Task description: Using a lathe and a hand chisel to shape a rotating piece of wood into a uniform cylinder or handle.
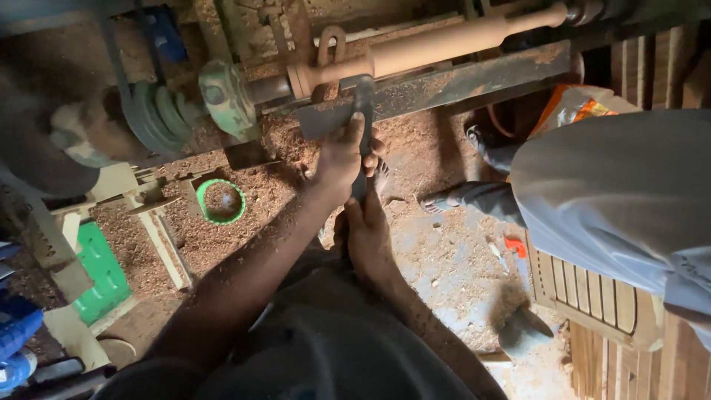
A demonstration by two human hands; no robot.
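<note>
Gripping a stiff, probably heavy chisel mid-frame, the left hand and right hand are clenching blade and handle.

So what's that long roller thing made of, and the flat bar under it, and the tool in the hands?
The long turned piece looks like bare wood: pale brown, matt, with sawdust all around. The flat bar looks like metal, dark with rusty patches and dust. The tool held by the left hand and right hand seems to be dark steel, dull grey; its handle is hidden.
</note>
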